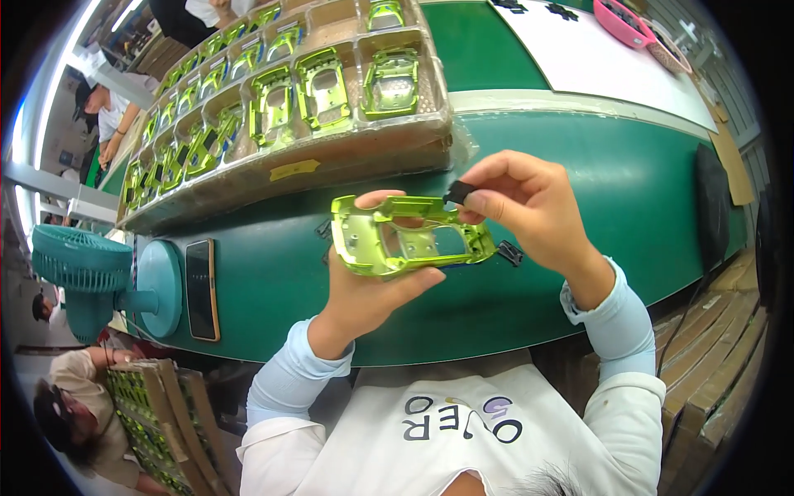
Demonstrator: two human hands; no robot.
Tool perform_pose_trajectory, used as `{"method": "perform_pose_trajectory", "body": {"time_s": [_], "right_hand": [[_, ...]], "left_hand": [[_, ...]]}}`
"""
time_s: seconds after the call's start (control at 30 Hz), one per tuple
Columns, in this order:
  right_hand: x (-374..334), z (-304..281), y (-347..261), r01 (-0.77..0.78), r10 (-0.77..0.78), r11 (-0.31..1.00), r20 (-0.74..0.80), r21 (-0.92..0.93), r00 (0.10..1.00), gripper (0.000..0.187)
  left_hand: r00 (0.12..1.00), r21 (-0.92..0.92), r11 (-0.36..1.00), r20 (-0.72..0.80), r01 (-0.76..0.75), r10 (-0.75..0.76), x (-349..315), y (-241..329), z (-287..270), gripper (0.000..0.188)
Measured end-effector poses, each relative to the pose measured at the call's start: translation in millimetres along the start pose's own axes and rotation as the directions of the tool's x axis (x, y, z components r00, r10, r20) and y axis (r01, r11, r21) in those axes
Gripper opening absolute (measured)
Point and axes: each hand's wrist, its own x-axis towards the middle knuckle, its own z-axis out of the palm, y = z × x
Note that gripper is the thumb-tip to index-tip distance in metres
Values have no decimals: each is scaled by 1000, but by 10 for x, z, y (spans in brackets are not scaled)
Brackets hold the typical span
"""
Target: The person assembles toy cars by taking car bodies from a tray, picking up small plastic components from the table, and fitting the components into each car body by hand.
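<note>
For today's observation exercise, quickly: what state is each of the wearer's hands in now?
Left hand: holding a green toy car shell, thumb along its near side.
Right hand: closed, pinching a small black part.

The person wears an off-white shirt (380, 455), its front printed with large letters (449, 419) in black and purple; its loose sleeves (630, 405) end near the elbows. Pale-blue oversleeves (285, 376) with gathered cuffs (597, 304) cover both forearms. Both hands (529, 217) are bare.
</note>
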Motion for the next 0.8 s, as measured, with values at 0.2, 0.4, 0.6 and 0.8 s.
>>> {"method": "perform_pose_trajectory", "body": {"time_s": [0.2,0.4,0.6,0.8], "right_hand": [[-9,138,26,280,-299,876,12,-392,954,8],[-38,226,58,341,-346,759,99,-555,933,11],[-29,261,74,345,-359,746,91,-570,929,10],[-14,273,62,318,-343,765,64,-559,937,9]], "left_hand": [[1000,138,990,5,-29,29,3,-6,35,68],[997,278,959,71,-55,37,-18,-1,67,70],[994,331,940,91,-88,61,14,46,36,70],[990,315,940,93,-133,108,43,42,32,68]]}}
